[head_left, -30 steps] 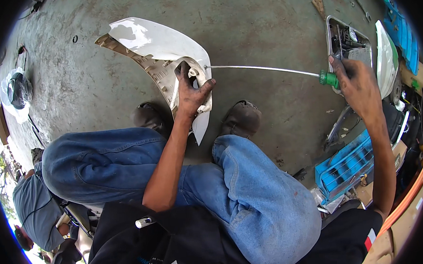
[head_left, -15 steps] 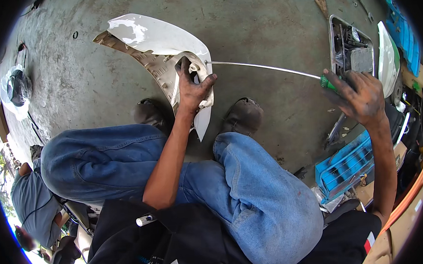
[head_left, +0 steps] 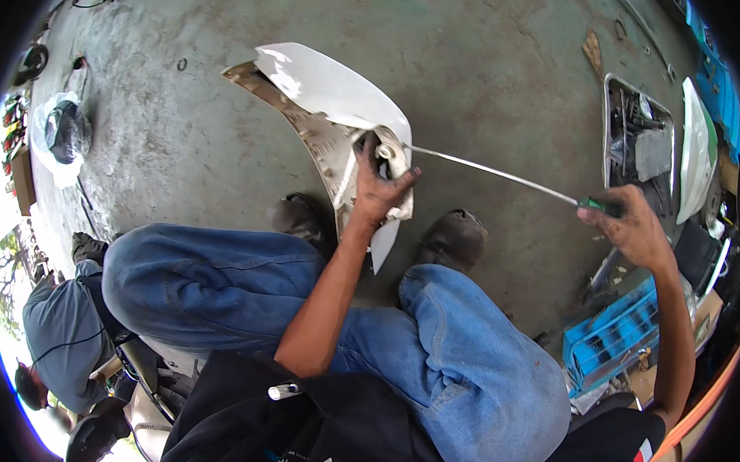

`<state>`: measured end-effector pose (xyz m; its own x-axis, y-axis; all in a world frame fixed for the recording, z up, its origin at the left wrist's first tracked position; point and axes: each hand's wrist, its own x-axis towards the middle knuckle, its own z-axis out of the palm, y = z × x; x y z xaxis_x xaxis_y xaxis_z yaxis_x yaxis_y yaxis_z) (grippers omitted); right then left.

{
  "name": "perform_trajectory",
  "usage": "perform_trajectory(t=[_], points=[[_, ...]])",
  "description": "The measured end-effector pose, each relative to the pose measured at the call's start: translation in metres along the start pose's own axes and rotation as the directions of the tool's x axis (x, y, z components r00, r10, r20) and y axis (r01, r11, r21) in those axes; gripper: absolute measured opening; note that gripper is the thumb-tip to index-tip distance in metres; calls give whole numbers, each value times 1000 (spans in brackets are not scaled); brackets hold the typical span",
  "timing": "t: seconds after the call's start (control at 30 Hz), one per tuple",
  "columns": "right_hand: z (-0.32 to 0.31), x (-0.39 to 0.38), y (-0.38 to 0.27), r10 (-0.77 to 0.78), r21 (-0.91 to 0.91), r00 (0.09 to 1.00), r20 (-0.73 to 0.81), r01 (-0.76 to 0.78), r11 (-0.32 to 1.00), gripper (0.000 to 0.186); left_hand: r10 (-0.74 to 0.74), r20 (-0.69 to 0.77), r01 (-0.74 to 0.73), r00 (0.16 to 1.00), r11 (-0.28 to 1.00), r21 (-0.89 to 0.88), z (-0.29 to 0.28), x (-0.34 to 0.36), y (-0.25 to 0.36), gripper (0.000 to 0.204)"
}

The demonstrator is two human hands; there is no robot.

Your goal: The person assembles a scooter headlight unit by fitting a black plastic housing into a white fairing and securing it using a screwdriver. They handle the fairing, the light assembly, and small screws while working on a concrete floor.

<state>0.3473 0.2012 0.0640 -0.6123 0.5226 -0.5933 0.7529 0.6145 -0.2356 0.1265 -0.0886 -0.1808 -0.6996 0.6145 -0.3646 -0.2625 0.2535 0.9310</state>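
My left hand [head_left: 378, 188] grips a curved white plastic body panel [head_left: 339, 84] by its lower end, thumb on the right edge and fingers over the beige inner side. The panel stands tilted above the floor between my shoes. In my right hand [head_left: 634, 226] is the green handle of a long screwdriver [head_left: 500, 176]. Its thin metal shaft runs left to the panel's right edge, and the tip meets the panel close to my left thumb. Whether a screw sits at the tip is too small to tell.
On the right lie a metal tray [head_left: 605, 138] of tools and parts, a white-green panel [head_left: 693, 151] and a blue toolbox [head_left: 610, 336]. A wrench [head_left: 635, 21] rests at the far right. A plastic-wrapped part [head_left: 62, 137] lies left. Another person [head_left: 69, 335] bends at lower left.
The panel, both hands and the floor all sit further right and lower in the picture. My right-hand fingers, raised and spread before, are now wrapped round the screwdriver handle.
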Motion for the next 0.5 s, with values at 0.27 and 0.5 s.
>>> perform_trajectory(t=[0.27, 0.5], points=[[3, -2, 2, -248, -1, 949, -193, 252, 968, 49, 35, -5, -34, 999, 982, 188, -2, 4, 3, 110], [-24, 21, -37, 284, 158, 797, 534, -424, 892, 43, -72, 58, 54, 996, 964, 260, -16, 2, 17, 117]])
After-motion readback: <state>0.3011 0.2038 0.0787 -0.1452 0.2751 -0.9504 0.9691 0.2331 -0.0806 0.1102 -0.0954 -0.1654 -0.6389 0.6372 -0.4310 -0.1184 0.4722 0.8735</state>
